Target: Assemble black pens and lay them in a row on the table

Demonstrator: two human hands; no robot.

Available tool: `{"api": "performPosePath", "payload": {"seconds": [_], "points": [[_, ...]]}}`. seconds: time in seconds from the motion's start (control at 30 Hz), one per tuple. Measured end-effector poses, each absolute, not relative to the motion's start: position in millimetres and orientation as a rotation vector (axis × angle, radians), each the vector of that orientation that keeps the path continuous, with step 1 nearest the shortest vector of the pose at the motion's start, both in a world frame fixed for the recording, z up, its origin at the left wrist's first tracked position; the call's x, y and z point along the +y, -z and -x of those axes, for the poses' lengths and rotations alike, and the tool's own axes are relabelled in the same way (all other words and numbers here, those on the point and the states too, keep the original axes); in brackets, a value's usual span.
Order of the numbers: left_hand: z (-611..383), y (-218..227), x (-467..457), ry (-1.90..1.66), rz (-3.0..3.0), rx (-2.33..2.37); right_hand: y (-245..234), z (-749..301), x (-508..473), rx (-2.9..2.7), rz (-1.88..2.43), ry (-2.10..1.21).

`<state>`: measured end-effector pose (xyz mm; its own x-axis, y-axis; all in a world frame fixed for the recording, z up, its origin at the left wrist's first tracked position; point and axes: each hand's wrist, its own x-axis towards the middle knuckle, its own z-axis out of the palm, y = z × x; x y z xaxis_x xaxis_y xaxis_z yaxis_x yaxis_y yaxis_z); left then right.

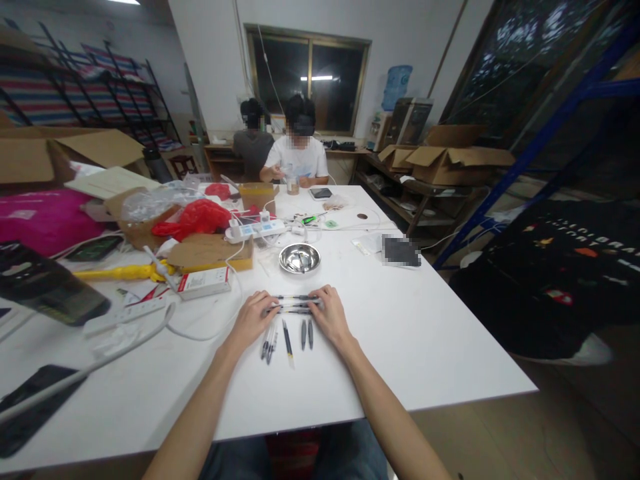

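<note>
Both hands rest on the white table [425, 333], near its front edge, and they hold the same thing between them. The left hand [253, 320] has its fingers bent around the left ends of a few pens [295, 305]. The right hand [327, 317] closes in the same way on the right ends. The pens lie side by side in a small row, pointing left to right. I cannot tell if they touch the table or are lifted a little above it.

Just below this row, between the two wrists, some loose pen parts [287, 337] lie on the table – thin refills and two short dark caps (they point more or less toward the person). No hand is touching them.

A little beyond the pens stands a round metal bowl [299, 257] with some small pieces inside; what they are is too small to see. Further left a white power strip [255, 230] lies with plugs and white cables in it. Near it are a red plastic bag [197, 217], a flat cardboard box [210, 252] and a white carton with red print [205, 281]. A long yellow object [123, 272] lies beside that carton.

At the far end of the table two other people [299, 157] are sitting – one in a white shirt has both hands near a small jar. Their hands are well apart from the pens.
</note>
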<state>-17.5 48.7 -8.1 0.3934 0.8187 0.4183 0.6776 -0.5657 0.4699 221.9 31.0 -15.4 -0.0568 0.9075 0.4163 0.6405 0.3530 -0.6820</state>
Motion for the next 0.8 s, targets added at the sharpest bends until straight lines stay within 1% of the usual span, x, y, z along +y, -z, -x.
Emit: {"api": "performPosePath", "payload": {"seconds": [0.23,0.57,0.8], "points": [[19.8,8.3,51.7,-0.910,-2.419,1.312,7.4,-215.4,25.9,-1.934,1.310,-0.452],[17.4,12.9,52.2,-0.813,-2.400,1.372,9.5,-211.8,24.7,-2.003,1.424,-0.295],[10.8,13.1,51.8,-0.905,-2.395,1.468,4.6,-207.4,21.8,-2.094,1.477,-0.226]]}}
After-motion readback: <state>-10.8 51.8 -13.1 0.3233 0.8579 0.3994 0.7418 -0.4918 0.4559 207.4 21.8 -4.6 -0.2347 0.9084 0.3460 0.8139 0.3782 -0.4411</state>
